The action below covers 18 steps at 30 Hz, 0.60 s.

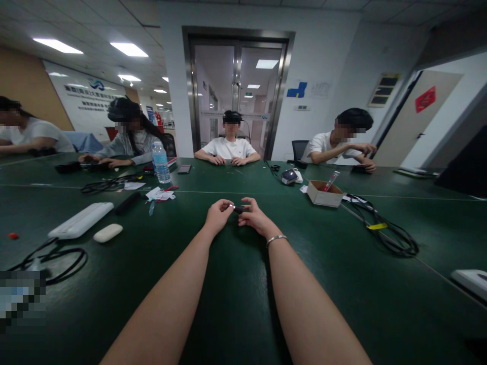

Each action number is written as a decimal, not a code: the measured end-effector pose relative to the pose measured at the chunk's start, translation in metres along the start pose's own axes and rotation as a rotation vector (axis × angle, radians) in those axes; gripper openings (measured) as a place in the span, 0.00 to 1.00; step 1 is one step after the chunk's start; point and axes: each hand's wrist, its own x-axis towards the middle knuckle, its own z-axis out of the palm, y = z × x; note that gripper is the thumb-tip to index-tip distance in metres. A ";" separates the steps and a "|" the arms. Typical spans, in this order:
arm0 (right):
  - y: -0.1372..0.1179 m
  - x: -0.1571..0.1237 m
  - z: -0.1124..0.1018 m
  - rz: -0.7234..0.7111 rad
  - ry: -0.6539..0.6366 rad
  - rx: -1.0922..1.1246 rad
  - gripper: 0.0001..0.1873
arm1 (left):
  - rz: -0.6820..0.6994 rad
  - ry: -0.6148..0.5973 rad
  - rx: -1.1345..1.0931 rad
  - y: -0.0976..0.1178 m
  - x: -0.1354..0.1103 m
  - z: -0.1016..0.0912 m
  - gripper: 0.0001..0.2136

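Over the middle of the green table (pixel 228 314), my two hands meet at a small dark object (pixel 239 208) with a light tip on its left end; it could be a USB stick, but it is too small to be sure. My left hand (pixel 218 215) is closed, pinching the light end between thumb and fingertips. Around the dark end curve the fingers of my right hand (pixel 256 217), thumb below and index finger above, holding it. A silver bracelet (pixel 276 240) circles my right wrist.
To the left lie a white power bank (pixel 81 220), a white oval case (pixel 108 233) and cables. A water bottle (pixel 161 163) stands behind paper scraps (pixel 159 194). On the right are a small open box (pixel 324 195) and a coiled black cable (pixel 395 238). Several people sit around the table.
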 end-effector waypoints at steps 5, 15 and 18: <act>0.001 0.000 0.000 0.031 0.005 0.003 0.19 | 0.005 -0.017 -0.011 -0.001 0.000 0.000 0.07; 0.002 -0.001 -0.002 -0.025 -0.020 0.021 0.20 | 0.013 -0.018 0.012 -0.003 0.000 0.002 0.08; 0.000 -0.001 -0.001 0.027 -0.013 0.027 0.16 | 0.010 -0.015 0.004 -0.003 0.000 0.002 0.08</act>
